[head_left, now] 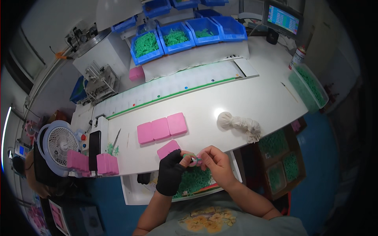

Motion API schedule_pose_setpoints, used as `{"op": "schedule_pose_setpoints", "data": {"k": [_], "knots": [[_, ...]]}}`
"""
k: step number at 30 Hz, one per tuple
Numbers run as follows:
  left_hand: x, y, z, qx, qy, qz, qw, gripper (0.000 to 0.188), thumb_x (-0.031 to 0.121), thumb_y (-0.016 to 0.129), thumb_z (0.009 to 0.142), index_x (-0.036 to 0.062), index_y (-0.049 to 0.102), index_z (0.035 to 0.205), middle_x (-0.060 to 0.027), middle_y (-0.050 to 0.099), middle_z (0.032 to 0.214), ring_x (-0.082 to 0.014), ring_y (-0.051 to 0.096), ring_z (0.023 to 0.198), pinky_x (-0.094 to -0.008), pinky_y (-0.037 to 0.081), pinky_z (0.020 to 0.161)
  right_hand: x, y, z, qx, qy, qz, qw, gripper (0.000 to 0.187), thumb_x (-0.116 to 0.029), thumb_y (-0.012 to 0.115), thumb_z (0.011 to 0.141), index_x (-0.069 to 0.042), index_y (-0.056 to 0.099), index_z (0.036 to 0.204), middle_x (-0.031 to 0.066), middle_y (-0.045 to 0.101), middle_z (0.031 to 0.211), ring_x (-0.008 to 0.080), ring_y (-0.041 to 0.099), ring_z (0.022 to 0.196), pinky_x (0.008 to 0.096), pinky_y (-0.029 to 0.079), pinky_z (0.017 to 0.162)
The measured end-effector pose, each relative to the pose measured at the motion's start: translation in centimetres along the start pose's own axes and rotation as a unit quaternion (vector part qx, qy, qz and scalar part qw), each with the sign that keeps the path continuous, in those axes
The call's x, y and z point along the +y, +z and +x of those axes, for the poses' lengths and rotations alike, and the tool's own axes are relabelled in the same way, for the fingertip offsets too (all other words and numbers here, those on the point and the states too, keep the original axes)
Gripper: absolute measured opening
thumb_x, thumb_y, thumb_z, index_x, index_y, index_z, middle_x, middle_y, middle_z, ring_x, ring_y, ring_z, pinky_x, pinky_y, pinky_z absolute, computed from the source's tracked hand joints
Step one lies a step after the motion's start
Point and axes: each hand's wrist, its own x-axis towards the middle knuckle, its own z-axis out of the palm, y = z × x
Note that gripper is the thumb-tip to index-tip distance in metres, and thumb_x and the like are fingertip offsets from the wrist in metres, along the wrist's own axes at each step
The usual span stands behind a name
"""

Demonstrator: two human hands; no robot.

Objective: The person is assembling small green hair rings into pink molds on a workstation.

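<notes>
My left hand [171, 170], in a black fingerless glove, is closed in a pinch above the table's front edge. My right hand [219, 165], bare, meets it fingertip to fingertip. Between them is a small green plastic piece [194, 160], partly covered by the fingers; its exact kind is too small to make out. Just beyond my left hand lies a pink block [167, 148], partly hidden by the glove. Below both hands, an open drawer [130, 193] holds a heap of green plastic pieces [193, 181].
Three pink blocks [161, 128] lie side by side on the white table [204, 106]. A bunched cream cloth [240, 125] is to the right. Blue bins [175, 38] with green pieces stand at the back. A fan [61, 143] is left, a clear tub [309, 86] right.
</notes>
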Motion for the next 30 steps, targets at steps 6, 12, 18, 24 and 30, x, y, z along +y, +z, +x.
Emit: {"op": "schedule_pose_setpoints", "data": {"k": [6, 12, 18, 24, 30], "knots": [[0.0, 0.2, 0.0, 0.035, 0.007, -0.014, 0.999, 0.021, 0.021, 0.062, 0.094, 0.0009, 0.064, 0.097, -0.0044, 0.064, 0.084, -0.0116, 0.060, 0.076, -0.0249, 0.049, 0.064, 0.1, 0.1, -0.3, -0.031, -0.002, 0.037, 0.999, 0.018, -0.014, 0.064, 0.092, 0.000, 0.059, 0.101, 0.0014, 0.063, 0.089, 0.0061, 0.058, 0.080, 0.0204, 0.048, 0.070], [-0.1, 0.0, 0.0, 0.039, 0.012, -0.018, 0.999, 0.023, 0.023, 0.062, 0.094, 0.0005, 0.064, 0.097, -0.0035, 0.062, 0.077, -0.0116, 0.059, 0.065, -0.0249, 0.047, 0.058, 0.9, -0.4, -0.2, -0.062, -0.006, 0.089, 0.994, 0.018, -0.005, 0.064, 0.091, 0.001, 0.061, 0.107, 0.0036, 0.066, 0.094, 0.0076, 0.061, 0.082, 0.0215, 0.050, 0.074], [0.0, -0.4, -0.1, 0.023, -0.003, -0.004, 1.000, 0.019, 0.020, 0.062, 0.094, 0.0011, 0.065, 0.096, -0.0021, 0.062, 0.077, -0.0075, 0.055, 0.061, -0.0228, 0.044, 0.055, -0.6, -0.4, -0.1, -0.044, -0.112, -0.161, 0.980, 0.016, 0.000, 0.061, 0.090, 0.005, 0.060, 0.105, 0.0063, 0.065, 0.092, 0.0080, 0.062, 0.086, 0.0229, 0.052, 0.076], [0.2, -0.3, -0.2, 0.010, 0.053, 0.044, 0.998, 0.016, 0.016, 0.062, 0.094, 0.0006, 0.065, 0.095, -0.0018, 0.063, 0.080, -0.0084, 0.057, 0.071, -0.0229, 0.047, 0.064, -1.6, -0.2, 0.0, -0.048, -0.056, -0.102, 0.992, 0.012, -0.002, 0.061, 0.091, 0.005, 0.061, 0.101, 0.0060, 0.064, 0.091, 0.0083, 0.062, 0.088, 0.0230, 0.053, 0.079], [-0.1, -0.6, -0.3, -0.031, 0.038, 0.010, 0.999, 0.021, 0.021, 0.063, 0.093, 0.0003, 0.062, 0.096, -0.0034, 0.062, 0.082, -0.0106, 0.057, 0.074, -0.0250, 0.047, 0.069, -1.2, -0.7, 0.2, -0.093, -0.005, -0.026, 0.995, 0.015, -0.011, 0.058, 0.096, 0.004, 0.061, 0.099, 0.0050, 0.063, 0.093, 0.0070, 0.059, 0.083, 0.0238, 0.050, 0.074]]}}
